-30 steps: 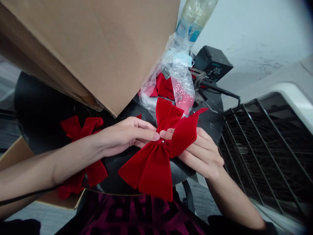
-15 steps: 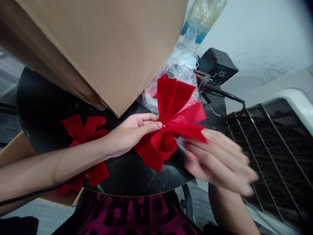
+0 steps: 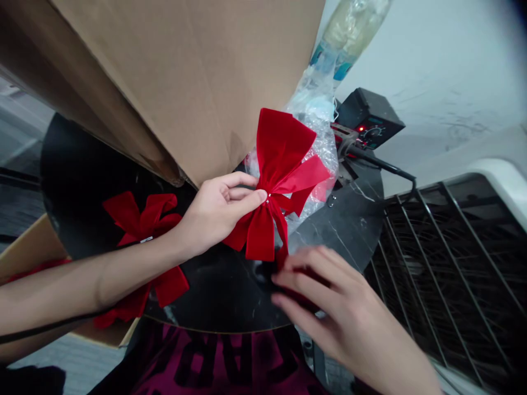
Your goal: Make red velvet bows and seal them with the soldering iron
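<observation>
A red velvet bow (image 3: pixel 284 145) is held up over the black round table (image 3: pixel 230 296). My left hand (image 3: pixel 224 211) pinches its centre between thumb and fingers, beside a small shiny spot. At the bow's lower right, my right hand (image 3: pixel 325 296) has its fingers curled around the end of a hanging red ribbon tail; the fingertips are slightly blurred. Another red bow (image 3: pixel 164 285), with a small silvery piece at its middle, lies at the table's left, partly under my left forearm.
A large cardboard box (image 3: pixel 197 71) stands at the back left. Clear plastic wrap (image 3: pixel 319 123) and a black device (image 3: pixel 370 118) with a red light are behind the bow. A lower open carton (image 3: pixel 35 241) is at left, a wire-grilled unit (image 3: pixel 448 263) at right.
My right hand has moved left and down from the bow's right side to a lower tail. The held bow has turned and shifted slightly up. A red light now shows on the device.
</observation>
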{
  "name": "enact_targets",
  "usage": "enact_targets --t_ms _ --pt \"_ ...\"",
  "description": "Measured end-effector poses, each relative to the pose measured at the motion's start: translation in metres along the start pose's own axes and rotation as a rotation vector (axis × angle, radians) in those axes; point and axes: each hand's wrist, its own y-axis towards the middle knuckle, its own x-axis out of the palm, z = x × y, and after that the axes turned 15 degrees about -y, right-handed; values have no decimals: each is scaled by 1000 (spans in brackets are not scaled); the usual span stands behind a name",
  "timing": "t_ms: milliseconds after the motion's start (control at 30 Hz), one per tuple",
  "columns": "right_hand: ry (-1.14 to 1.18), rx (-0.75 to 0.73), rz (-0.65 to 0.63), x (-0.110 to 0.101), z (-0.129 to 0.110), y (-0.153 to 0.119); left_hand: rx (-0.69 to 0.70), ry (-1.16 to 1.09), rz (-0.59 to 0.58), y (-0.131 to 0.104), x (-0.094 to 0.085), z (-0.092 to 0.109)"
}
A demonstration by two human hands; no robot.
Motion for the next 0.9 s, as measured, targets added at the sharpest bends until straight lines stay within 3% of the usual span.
enact_targets --t_ms 33,100,200,333,433,600,667,767,833,900 --pt "33 54 -4 -5 1 -4 -10 -7 -5 0 0 0" --pt "16 206 123 -9 4 -4 -15 18 -22 -1 1 0" --pt "-129 330 286 5 6 16 13 70 -36 -1 1 0" --pt "-22 413 322 39 -1 39 5 -11 -29 -1 0 -2" --pt "148 497 302 53 -9 36 -93 -174 -61 -1 1 -5" --pt "261 433 159 41 1 25 -241 -273 -123 -3 3 -9" --pt "288 488 241 36 9 29 -244 -259 -167 -4 3 -10" --pt "304 589 463 38 18 43 -267 -186 -235 -5 3 -9" --pt "313 602 494 39 27 50 -282 -128 -249 -5 2 -8" --pt "346 616 435 34 43 49 -296 -91 -235 -3 1 -7"
